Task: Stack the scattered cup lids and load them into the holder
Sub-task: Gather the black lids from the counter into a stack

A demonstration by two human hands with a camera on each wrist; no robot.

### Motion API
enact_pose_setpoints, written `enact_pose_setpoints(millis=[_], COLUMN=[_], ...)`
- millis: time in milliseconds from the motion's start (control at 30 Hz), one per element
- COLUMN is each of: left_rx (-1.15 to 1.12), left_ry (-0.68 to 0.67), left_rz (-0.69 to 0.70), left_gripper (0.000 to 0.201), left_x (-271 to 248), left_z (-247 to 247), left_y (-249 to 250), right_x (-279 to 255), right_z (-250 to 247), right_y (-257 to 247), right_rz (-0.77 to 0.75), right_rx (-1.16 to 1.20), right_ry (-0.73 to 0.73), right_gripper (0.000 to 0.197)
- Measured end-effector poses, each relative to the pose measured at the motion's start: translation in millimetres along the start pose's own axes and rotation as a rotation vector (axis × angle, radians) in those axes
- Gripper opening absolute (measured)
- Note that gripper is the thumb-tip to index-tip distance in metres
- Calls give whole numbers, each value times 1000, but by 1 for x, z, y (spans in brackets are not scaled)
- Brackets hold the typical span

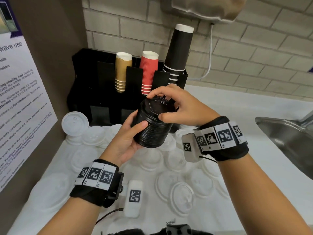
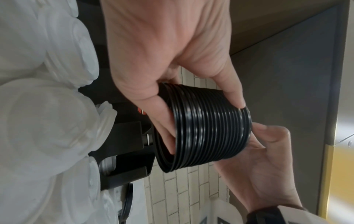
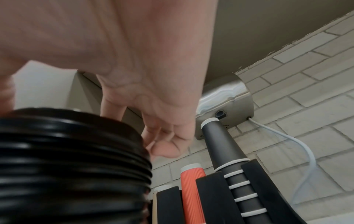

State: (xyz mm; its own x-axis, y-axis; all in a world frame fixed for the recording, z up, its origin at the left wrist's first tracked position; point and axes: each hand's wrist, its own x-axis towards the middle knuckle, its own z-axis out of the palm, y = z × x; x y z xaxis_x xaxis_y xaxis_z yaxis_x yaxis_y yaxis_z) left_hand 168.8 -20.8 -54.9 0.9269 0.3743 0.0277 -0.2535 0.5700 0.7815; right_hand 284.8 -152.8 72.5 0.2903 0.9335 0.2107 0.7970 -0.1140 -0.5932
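Observation:
A tall stack of black cup lids (image 1: 154, 122) (image 2: 206, 128) (image 3: 67, 163) is held in the air in front of the black holder (image 1: 101, 85). My left hand (image 1: 128, 138) grips the stack's lower side, thumb across the ribbed rims. My right hand (image 1: 176, 107) curls over the top lid, with fingertips on the far rim and thumb on the near edge. Many white lids (image 1: 181, 195) lie scattered on the white counter below. One white lid (image 1: 75, 122) leans against the holder's foot.
The holder carries gold cups (image 1: 122, 72), red cups (image 1: 149, 72) and a tall stack of black cups (image 1: 177, 51). A steel sink (image 1: 288, 141) lies at the right. A poster panel (image 1: 22, 99) walls off the left. A wall unit with a white cable (image 1: 210, 53) hangs above.

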Motion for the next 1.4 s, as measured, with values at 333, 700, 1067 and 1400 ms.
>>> enact_pose_setpoints(millis=[333, 700, 1067, 1400], left_rx=[35, 69, 88, 84], left_ry=[-10, 11, 15, -4], left_rz=[27, 88, 106, 113], left_gripper=[56, 57, 61, 59], left_x=[10, 23, 17, 12], left_z=[5, 9, 12, 14], left_y=[-1, 7, 8, 9], right_x=[-17, -95, -114, -95], right_z=[-16, -93, -72, -83], right_y=[46, 231, 268, 237], right_rz=[157, 1254, 1203, 1170], right_rx=[170, -344, -513, -573], right_ry=[192, 197, -13, -137], right_gripper=[38, 71, 51, 99])
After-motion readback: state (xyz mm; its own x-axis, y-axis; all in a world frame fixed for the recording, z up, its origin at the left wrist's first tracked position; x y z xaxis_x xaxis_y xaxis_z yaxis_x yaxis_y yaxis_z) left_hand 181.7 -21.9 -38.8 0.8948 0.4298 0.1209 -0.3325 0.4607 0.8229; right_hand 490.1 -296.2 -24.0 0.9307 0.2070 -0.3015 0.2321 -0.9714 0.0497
